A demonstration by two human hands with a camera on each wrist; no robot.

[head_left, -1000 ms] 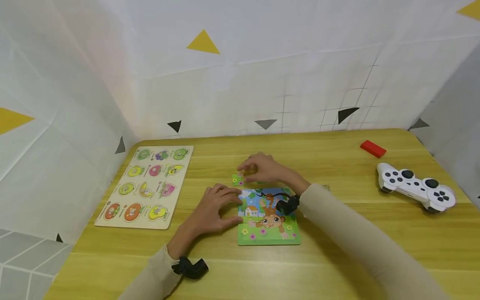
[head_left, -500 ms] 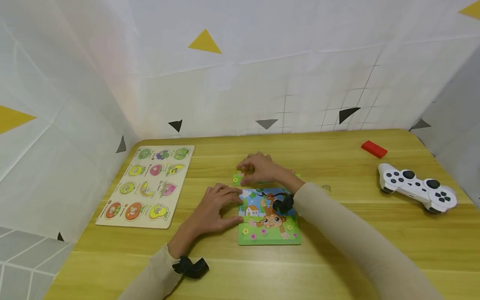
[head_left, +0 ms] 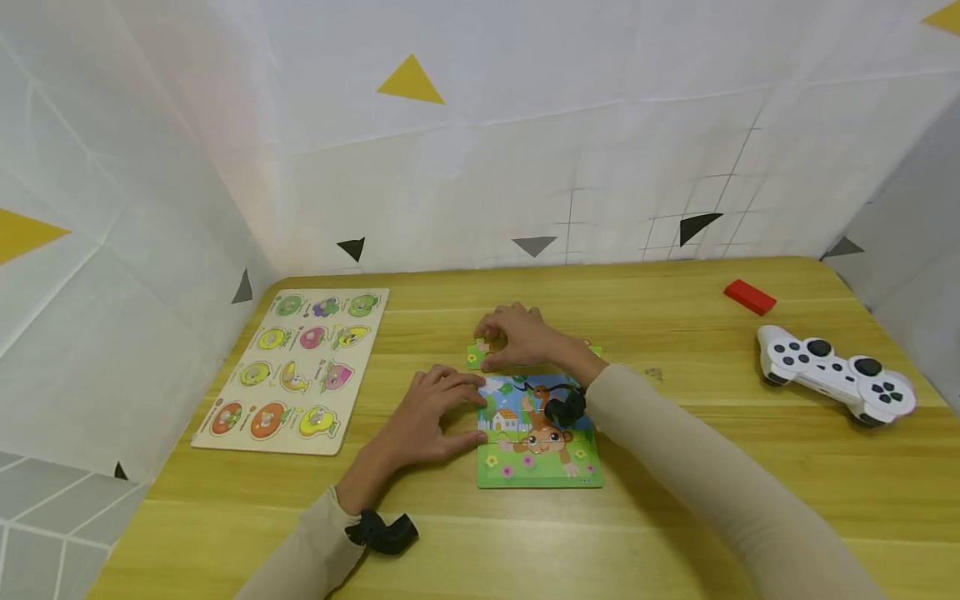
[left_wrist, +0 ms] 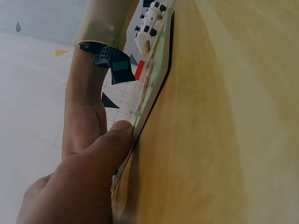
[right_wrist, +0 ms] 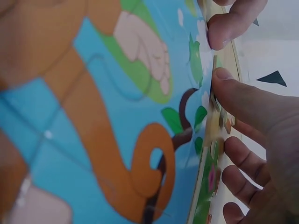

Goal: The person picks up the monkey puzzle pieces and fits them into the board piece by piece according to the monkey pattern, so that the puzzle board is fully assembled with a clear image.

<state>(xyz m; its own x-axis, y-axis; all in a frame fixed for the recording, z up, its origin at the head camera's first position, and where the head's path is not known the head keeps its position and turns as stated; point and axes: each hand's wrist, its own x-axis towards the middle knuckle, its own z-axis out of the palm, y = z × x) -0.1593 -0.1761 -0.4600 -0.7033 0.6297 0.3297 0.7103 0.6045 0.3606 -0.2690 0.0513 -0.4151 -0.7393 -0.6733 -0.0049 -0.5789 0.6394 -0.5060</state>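
A square monkey jigsaw puzzle (head_left: pixel 536 471) lies on the table in front of me. My left hand (head_left: pixel 431 421) rests beside its left side, fingertips and thumb touching the edge; in the left wrist view the thumb (left_wrist: pixel 120 128) lies against the board's rim. Just behind the puzzle, my right hand (head_left: pixel 521 337) bends over a row of green puzzle pieces (head_left: pixel 475 357), thumb and index finger pinching a piece at its left part. In the right wrist view the thumb (right_wrist: pixel 226 77) meets a thin piece edge. The right hand covers much of that row.
A wooden fruit peg board (head_left: pixel 296 375) lies at the left. At the right are a white game controller (head_left: pixel 832 375) and a red block (head_left: pixel 750 297). A small patterned patch (head_left: pixel 654 374) shows on the wooden table. A white cloth (head_left: pixel 465 208) hangs behind its back edge.
My right wrist has shifted slightly left, uncovering the right end of the green row and the small patch. The left hand holds its place at the puzzle.
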